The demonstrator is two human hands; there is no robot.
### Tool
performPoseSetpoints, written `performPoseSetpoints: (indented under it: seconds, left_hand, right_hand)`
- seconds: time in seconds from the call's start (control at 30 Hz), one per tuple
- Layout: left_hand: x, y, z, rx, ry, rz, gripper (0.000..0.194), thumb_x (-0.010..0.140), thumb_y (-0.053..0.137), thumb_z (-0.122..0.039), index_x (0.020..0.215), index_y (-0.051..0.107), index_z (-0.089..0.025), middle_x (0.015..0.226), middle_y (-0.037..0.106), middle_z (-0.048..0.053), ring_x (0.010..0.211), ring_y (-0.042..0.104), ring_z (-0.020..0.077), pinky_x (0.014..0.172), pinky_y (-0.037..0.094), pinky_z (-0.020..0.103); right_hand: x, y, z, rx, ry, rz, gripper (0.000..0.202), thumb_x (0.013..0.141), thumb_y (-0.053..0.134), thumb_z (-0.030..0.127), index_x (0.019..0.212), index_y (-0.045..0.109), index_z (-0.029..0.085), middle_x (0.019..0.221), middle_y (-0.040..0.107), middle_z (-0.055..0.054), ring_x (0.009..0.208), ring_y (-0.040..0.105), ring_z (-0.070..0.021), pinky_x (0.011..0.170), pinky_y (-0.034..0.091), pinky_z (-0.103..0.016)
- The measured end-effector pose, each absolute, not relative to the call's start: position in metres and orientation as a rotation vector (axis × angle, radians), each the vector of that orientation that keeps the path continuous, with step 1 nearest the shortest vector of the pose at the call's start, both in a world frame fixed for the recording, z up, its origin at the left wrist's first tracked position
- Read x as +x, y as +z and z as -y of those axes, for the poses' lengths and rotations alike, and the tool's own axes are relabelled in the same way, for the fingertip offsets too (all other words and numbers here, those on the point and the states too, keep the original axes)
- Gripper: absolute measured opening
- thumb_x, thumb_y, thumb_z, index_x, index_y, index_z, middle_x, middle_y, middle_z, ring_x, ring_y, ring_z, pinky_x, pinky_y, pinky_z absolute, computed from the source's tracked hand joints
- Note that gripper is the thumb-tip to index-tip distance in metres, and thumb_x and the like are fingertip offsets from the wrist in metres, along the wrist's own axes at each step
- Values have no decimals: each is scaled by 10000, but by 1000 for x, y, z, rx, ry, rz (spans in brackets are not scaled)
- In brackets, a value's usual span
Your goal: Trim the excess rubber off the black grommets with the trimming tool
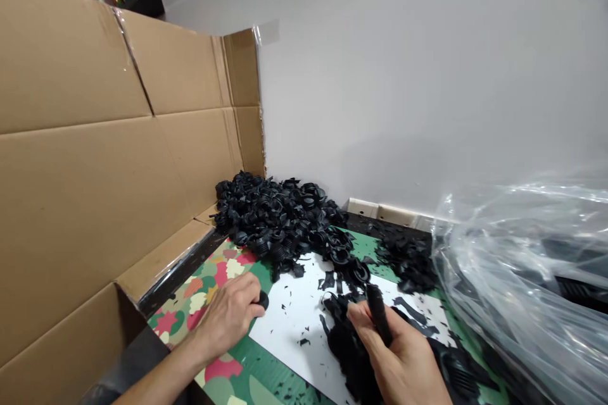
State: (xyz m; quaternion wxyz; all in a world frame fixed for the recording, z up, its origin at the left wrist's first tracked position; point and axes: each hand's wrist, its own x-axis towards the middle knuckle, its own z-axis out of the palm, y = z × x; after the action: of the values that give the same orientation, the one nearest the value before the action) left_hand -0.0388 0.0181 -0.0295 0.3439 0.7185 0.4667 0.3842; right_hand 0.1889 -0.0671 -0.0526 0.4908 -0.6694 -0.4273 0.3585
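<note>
My left hand (230, 313) is closed over the left part of the mat. The rounded end of a black piece (263, 300) sticks out of its fingers; the rest is hidden. In my right hand (408, 357) is a dark stick-like object (377, 311), gripped between thumb and fingers, its kind unclear. Beneath and beside that hand lie black rubber-like scraps (349, 354) on a white sheet (289, 316). Farther back rises a large heap of ribbed, curled black pieces (285, 215), and a smaller pile of black shreds (408, 259) sits to its right.
A tall cardboard panel (95, 171) borders the left side. Behind the work surface stands a pale wall (403, 76). At right, a clear plastic bag (517, 266) bulges with dark contents. Under the white sheet lies a green patterned mat (266, 361), strewn with small black bits.
</note>
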Motion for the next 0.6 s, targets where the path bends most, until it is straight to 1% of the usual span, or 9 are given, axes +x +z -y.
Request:
performPoseSetpoints:
  seconds: [0.07,0.1,0.2,0.23,0.27,0.33,0.4,0.5,0.6]
  left_hand:
    - [-40,-29,-21,1802,999,-1228,208,624,701,-183,510,529,-201,672,598,14,697,512,189,680,387,303]
    - [-39,-28,-22,1767,1017,-1233,207,652,690,-214,527,525,-200,665,586,14,694,512,184,658,389,292]
    - [-31,-24,-18,1608,1011,-1193,266,747,632,-382,596,523,-192,567,523,-8,551,468,143,504,350,245]
    - [-27,-24,-14,1520,989,-1151,309,754,625,-443,613,524,-187,541,511,-15,496,438,125,453,316,228]
    - [-22,-24,-10,1320,963,-1065,344,710,679,-472,620,526,-179,545,522,-12,480,430,112,429,289,213]
    - [-12,-25,-2,1021,952,-902,386,616,786,-460,610,540,-162,579,556,1,496,445,100,422,291,195]
    - [-1,-27,5,880,971,-814,376,572,839,-404,591,566,-145,601,565,0,497,430,82,429,306,186]
    - [11,-29,12,834,978,-777,320,594,843,-344,590,607,-129,692,599,7,503,426,61,451,318,176]
    - [20,-31,16,829,947,-747,300,615,831,-341,590,620,-129,788,626,22,579,507,86,514,355,186]
  right_hand:
    - [187,-53,67,-1607,868,1002,448,720,533,628,734,628,190,709,615,-34,685,536,-212,599,393,-284]
    - [185,-53,67,-1597,857,961,432,725,541,615,725,623,192,705,617,-36,669,534,-206,567,381,-276]
    - [177,-53,66,-1517,875,859,359,732,574,548,662,594,197,630,587,-18,572,499,-168,492,340,-253]
    - [173,-54,66,-1479,900,851,333,724,592,519,635,585,197,594,564,-5,545,483,-157,488,341,-250]
    - [170,-55,65,-1440,929,851,312,717,606,491,614,582,197,565,544,5,532,477,-154,494,352,-252]
    - [163,-58,64,-1369,990,862,288,707,626,460,602,605,193,551,549,3,552,508,-170,544,400,-272]
    - [157,-63,63,-1307,1052,863,306,694,651,480,648,660,178,590,609,-27,617,559,-205,617,438,-308]
    - [150,-70,61,-1191,1122,838,457,640,692,578,773,723,142,680,674,-81,690,597,-239,695,451,-352]
    - [144,-76,56,-1050,1183,792,543,602,711,628,815,732,130,685,661,-85,706,602,-236,689,457,-347]
